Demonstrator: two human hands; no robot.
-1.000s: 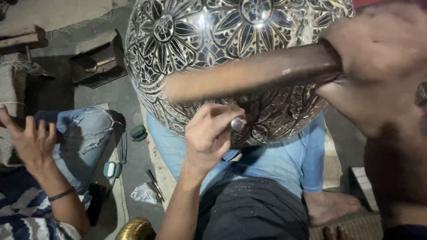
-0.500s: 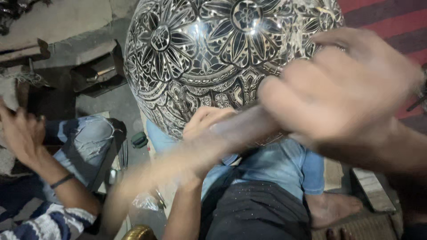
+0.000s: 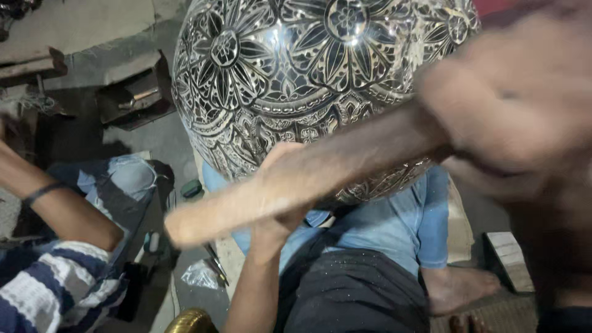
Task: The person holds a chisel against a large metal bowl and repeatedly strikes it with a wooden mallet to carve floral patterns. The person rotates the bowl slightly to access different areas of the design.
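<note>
The big engraved metal globe (image 3: 320, 92) rested over my lap, my blurred right hand (image 3: 512, 105) at its right flank was closed around a wooden mallet (image 3: 296, 179) slanting across its lower front, and my left hand (image 3: 287, 185) beneath it showed no clear grip, I cannot tell.

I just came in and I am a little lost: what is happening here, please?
A person works on a large engraved metal bowl resting over their lap. The right hand grips a wooden stick, blurred by motion, in front of the bowl. The left hand is at the bowl's lower edge, partly hidden behind the stick. Another person's arm is at the left.
</note>
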